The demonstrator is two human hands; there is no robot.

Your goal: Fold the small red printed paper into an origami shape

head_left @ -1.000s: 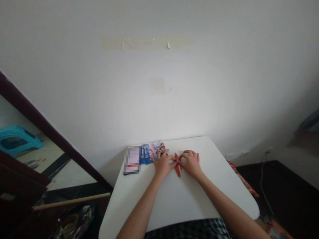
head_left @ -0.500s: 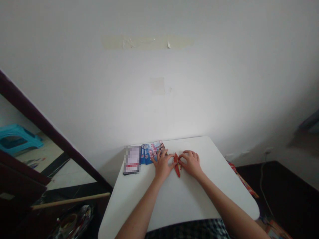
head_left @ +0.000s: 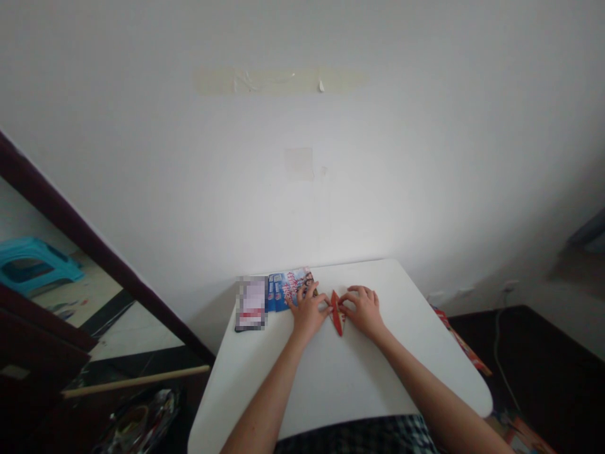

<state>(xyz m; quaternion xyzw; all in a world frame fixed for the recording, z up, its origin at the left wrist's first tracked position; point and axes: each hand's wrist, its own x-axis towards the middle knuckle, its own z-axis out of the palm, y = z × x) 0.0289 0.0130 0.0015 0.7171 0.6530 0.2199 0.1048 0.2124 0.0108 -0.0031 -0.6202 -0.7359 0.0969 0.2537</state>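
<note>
A small folded red paper piece [head_left: 336,315], narrow and pointed at both ends, lies on the white table [head_left: 350,378] between my hands. My left hand [head_left: 309,313] pinches its left edge with thumb and forefinger, the other fingers spread toward a blue printed leaflet [head_left: 280,293]. On the opposite edge, my right hand [head_left: 363,311] pinches the paper between thumb and forefinger, its remaining fingers curled. The fingertips cover parts of both edges.
A phone-like item [head_left: 252,306], blurred out, lies at the table's left edge beside the leaflet. Behind the table rises a white wall [head_left: 302,214]. A wooden stick [head_left: 137,381] and a black bag [head_left: 142,419] are at lower left; a blue stool [head_left: 38,265] stands farther left.
The paper's middle now looks flatter and shows a more even red strip. Both hands stay almost in place, with only slight finger movement.
</note>
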